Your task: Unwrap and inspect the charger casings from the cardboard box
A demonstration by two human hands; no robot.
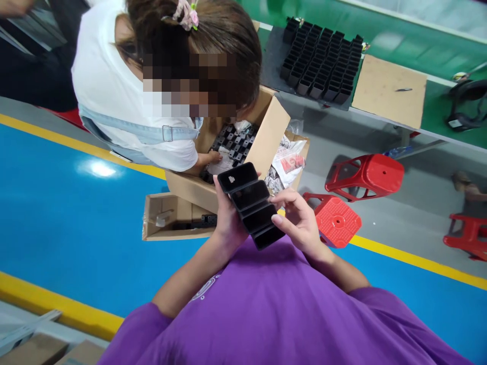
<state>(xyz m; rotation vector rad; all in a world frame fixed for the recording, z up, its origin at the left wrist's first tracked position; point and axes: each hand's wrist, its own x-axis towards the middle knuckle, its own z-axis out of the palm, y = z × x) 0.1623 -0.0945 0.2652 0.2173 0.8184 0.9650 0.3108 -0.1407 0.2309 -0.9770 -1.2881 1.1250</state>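
My left hand (230, 215) is wrapped around the left side of a stepped row of several black rectangular cases (254, 204), held in front of my chest. The nearest faces look dark and glossy, and the top case carries a small pale mark. At the right end of the row, my right hand (300, 220) has its thumb and index finger closed on the edge of a case. Below and beyond my hands, a cardboard box (272, 132) holds many black parts (238, 139) with paper among them.
A co-worker (133, 116) leans over the box, one hand inside. A smaller carton (152, 223) stands at left. Red stools (338, 220) are at right. Rows of black cases (321, 61), cardboard (391, 91) and a black headset-like object (467, 104) lie on the green table.
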